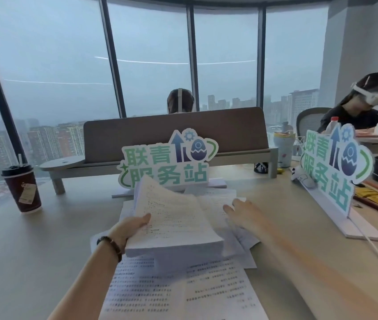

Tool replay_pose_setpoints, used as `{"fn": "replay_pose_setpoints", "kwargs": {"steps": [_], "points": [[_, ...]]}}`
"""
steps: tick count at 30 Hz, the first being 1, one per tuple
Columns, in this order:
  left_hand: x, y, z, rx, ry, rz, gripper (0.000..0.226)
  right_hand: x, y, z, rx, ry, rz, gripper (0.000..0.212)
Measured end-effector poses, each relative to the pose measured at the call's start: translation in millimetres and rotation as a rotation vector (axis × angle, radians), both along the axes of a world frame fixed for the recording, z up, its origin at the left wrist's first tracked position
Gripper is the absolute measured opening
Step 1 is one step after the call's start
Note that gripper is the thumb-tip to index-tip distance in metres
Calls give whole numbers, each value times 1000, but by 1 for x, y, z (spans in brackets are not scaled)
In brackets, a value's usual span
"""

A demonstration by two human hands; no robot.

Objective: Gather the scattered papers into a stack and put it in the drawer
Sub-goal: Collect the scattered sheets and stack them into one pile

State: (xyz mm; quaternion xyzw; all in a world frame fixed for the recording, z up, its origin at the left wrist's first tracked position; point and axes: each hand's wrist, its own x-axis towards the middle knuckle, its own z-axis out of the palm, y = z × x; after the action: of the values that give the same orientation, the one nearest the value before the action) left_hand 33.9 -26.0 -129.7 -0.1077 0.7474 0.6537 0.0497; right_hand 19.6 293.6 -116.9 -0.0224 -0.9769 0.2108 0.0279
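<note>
My left hand (130,229) grips the left edge of a thick stack of printed papers (174,218), lifted and tilted above the desk with its far end raised. To the right, my right hand (243,212) reaches forward with straight fingers resting on loose sheets (218,199) lying behind the stack. More printed sheets (178,289) lie spread on the desk near me, partly under the stack. No drawer is in view.
A green-lettered sign (167,162) stands just behind the papers; a second sign (335,172) stands at the right. A dark coffee cup (23,189) sits at the left. A desk divider (174,135) crosses the back. Two people sit beyond it.
</note>
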Motion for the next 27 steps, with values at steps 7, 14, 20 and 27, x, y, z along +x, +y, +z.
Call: {"fn": "replay_pose_setpoints", "kwargs": {"steps": [7, 14, 20, 27], "points": [[-8, 6, -18, -37, -57, 36, 33, 1, 1, -5, 1, 9, 46, 56], [-3, 20, -19, 17, -45, 20, 30, -2, 8, 1, -419, -100, -20, 80], [-3, 22, -16, 108, -57, 0, 29, 0, 7, -1, -442, -95, 42, 61], [-5, 8, -7, 319, -97, -96, 27, -14, 16, -5, -561, -58, -76, 37]]}}
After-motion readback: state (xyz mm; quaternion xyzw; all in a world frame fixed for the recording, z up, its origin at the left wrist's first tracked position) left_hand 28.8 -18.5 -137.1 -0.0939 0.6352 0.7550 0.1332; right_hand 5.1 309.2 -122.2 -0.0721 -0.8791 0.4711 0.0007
